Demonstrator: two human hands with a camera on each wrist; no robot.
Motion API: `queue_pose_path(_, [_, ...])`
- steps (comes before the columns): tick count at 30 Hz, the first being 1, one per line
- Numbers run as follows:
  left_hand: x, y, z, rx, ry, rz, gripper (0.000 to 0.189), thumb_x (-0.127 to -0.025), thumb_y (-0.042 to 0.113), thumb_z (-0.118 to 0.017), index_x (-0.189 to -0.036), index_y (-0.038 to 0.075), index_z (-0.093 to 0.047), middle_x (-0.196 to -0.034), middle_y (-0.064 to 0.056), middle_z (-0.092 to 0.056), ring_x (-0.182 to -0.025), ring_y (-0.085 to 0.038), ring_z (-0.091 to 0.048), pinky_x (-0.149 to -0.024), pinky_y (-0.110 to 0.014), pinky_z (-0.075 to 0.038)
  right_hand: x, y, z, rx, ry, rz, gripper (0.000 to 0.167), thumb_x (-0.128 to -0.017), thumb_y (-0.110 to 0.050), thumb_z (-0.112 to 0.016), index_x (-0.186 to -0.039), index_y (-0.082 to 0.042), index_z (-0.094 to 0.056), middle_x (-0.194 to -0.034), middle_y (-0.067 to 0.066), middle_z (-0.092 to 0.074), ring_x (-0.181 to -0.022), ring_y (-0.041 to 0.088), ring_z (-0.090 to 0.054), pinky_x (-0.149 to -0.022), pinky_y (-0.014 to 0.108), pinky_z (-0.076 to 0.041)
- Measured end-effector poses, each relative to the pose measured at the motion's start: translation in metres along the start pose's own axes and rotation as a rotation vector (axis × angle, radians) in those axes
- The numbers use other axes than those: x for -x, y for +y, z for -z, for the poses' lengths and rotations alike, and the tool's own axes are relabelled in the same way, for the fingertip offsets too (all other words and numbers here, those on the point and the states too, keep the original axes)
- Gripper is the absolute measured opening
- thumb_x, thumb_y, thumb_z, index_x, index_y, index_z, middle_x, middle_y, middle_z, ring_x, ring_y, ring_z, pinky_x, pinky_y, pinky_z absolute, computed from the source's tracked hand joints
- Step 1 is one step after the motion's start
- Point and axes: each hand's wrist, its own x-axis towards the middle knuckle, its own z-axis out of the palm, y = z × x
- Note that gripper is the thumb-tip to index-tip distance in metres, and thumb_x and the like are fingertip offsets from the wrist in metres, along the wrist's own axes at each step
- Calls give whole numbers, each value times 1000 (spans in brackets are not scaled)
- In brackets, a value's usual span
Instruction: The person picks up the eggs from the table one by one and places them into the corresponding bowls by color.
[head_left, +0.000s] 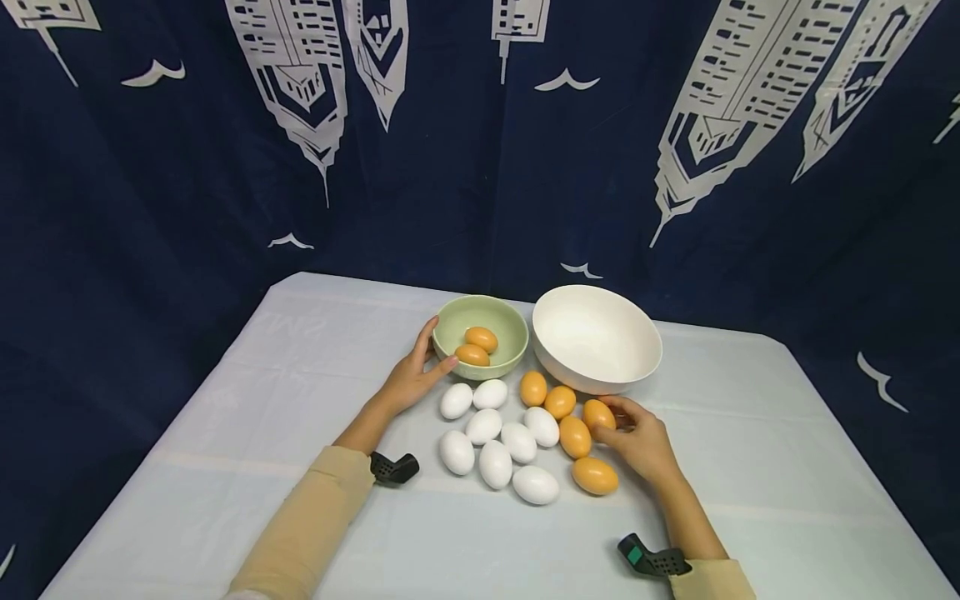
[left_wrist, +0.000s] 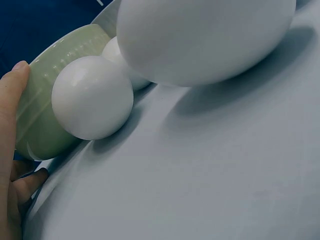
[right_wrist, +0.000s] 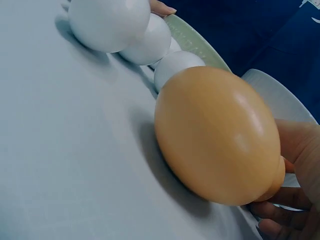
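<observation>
My left hand (head_left: pixel 408 379) holds the pale green bowl (head_left: pixel 510 329) at its left side, thumb at the near rim and fingers around the outer wall. Two orange-brown eggs (head_left: pixel 480 338) lie inside that bowl. With thumb and fingers, my right hand (head_left: pixel 643 442) grips an orange-brown egg (head_left: pixel 597 414) just in front of the white bowl. In the right wrist view a nearer brown egg (right_wrist: pixel 217 135) covers most of the gripped one. Other brown eggs (head_left: pixel 575 437) lie left of and below the right hand.
A large white bowl (head_left: pixel 596 333) stands right of the green one, with nothing in it. Several white eggs (head_left: pixel 495 464) lie grouped between the hands on the white-covered table (head_left: pixel 225 467). Behind the table hangs a dark blue cloth (head_left: pixel 450 208) with white prints.
</observation>
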Motion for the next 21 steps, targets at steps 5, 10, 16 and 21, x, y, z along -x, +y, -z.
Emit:
queue_pose_path(5, [0, 0, -1, 0, 2, 0, 83, -96, 50, -58, -157, 31, -6, -156, -14, -29, -134, -32, -43, -110, -53, -28, 0, 1, 0, 12, 7, 1, 53, -82, -19, -79, -129, -3, -60, -119, 18, -62, -101, 30, -58, -83, 36, -48])
queue_pose_path(10, [0, -1, -1, -6, 7, 0, 82, -96, 49, -58, -157, 31, -6, -156, -14, -30, -133, -32, -44, -110, -53, -29, 0, 1, 4, -8, 11, -3, 53, -83, -19, -79, -130, -2, -60, -118, 20, -62, -100, 29, -58, -81, 33, -48])
queue_pose_path(16, [1, 0, 0, -9, 8, -3, 82, -95, 50, -58, -157, 33, -6, -156, -14, -29, -133, -32, -44, -110, -53, -30, 3, -6, 10, -25, -4, 56, 51, -84, -15, -77, -129, 0, -59, -119, 20, -62, -102, 29, -58, -80, 25, -50])
queue_pose_path(21, [1, 1, 0, 0, 6, -8, 82, -95, 49, -58, -157, 33, -6, -156, -14, -29, -133, -32, -44, -110, -54, -29, 7, -19, 14, -56, -8, 93, 51, -84, -13, -77, -130, -1, -59, -118, 18, -62, -101, 24, -57, -77, 22, -49])
